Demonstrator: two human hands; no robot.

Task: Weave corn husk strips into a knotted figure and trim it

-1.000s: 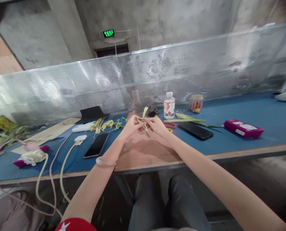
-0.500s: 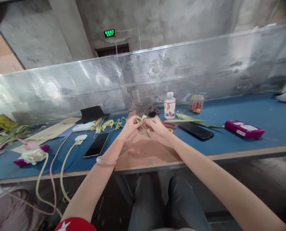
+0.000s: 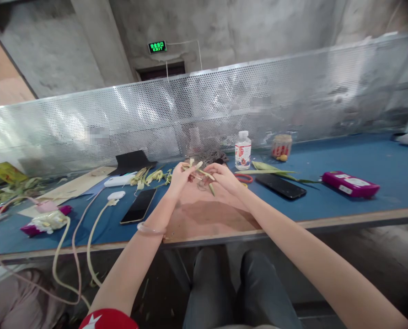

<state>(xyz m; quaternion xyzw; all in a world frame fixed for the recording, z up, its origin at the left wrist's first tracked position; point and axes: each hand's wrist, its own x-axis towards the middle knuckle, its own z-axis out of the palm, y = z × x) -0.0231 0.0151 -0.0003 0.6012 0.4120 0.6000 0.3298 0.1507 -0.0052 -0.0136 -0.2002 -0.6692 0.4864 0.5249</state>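
1. The left hand (image 3: pixel 181 177) has its fingers pinched on the leaf strips (image 3: pixel 205 173), pale ends poking up beside the fingertips.
2. The right hand (image 3: pixel 224 178) grasps the strips from the other side, fingers bent and close together; their exact contact is too small to make out.
3. The strips stretch between the two hands, above the far part of the brown board (image 3: pixel 211 221); one greenish end slants down toward it.
4. The board lies on the blue tabletop (image 3: pixel 341 153), its near end at the front edge.
5. Just behind the hands is a grey tangle (image 3: pixel 209 156).
6. To the left hand's side are wilted scraps (image 3: pixel 152 176), a phone (image 3: pixel 138 206) and a white charger (image 3: pixel 115 196) with its cable.
7. To the right hand's side are a red loop (image 3: pixel 244 177), a white-capped bottle (image 3: pixel 243 153), a jar (image 3: pixel 281 146), long green leaves (image 3: pixel 269 168), a black phone (image 3: pixel 281 186) and, farther off, a purple pack (image 3: pixel 350 184).
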